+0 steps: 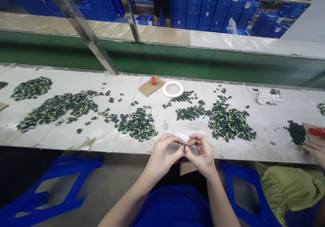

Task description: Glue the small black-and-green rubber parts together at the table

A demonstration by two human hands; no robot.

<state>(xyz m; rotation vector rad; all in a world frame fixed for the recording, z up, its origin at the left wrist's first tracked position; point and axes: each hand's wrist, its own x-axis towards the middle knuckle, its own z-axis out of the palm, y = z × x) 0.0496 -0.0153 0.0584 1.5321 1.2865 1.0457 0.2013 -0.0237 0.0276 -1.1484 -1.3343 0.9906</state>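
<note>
Above the near edge of the white table (111,145), my left hand (165,152) and my right hand (201,154) meet at their fingertips. Pinched between both is a small black and green part (183,144). Beyond my left hand lies a pile of black and green parts (138,125); a larger pile (230,122) is past my right hand. Small dark pieces (190,112) lie between these piles, near a small clear bottle with a blue tip (200,121). A white tape roll (165,90) rests behind them, beside a red cup (153,81) on cardboard (145,89).
More black and green parts (58,107) spread across the left. Another person's hand (315,151) is at the far right, near a dark pile (296,132). A metal post (83,30) rises at the table's back edge. Blue stools (68,166) flank me.
</note>
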